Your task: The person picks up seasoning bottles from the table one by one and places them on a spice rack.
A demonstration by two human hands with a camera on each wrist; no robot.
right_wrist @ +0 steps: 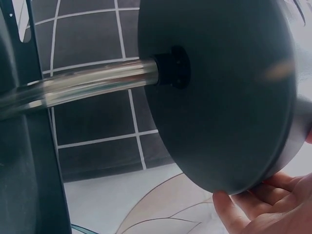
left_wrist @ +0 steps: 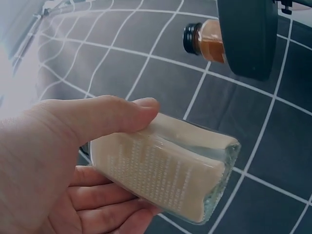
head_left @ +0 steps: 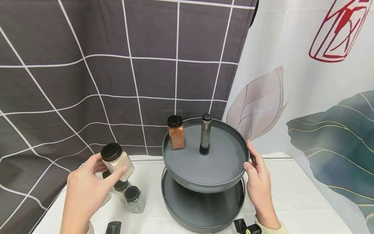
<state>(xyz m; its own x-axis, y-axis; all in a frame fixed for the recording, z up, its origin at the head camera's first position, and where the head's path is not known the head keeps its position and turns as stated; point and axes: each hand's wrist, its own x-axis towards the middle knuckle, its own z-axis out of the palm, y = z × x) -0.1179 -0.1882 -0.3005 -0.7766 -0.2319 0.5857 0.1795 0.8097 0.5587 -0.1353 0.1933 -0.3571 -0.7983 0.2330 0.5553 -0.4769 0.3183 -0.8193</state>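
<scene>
My left hand grips a square glass spice jar of cream-coloured powder with a black lid, tilted and raised above other jars. In the left wrist view the thumb lies along one side of this jar and the fingers go beneath it. My right hand holds the right rim of the upper tray of a grey two-tier rack. From the right wrist, thumb and fingers show at that tray's edge. A jar of orange-brown spice stands on the upper tray, left of the metal post.
Below the upper tray is the lower tray, its visible part bare. Several black-lidded jars, one a glass jar, stand on the white tabletop under my left hand. A dark tiled-pattern curtain hangs behind.
</scene>
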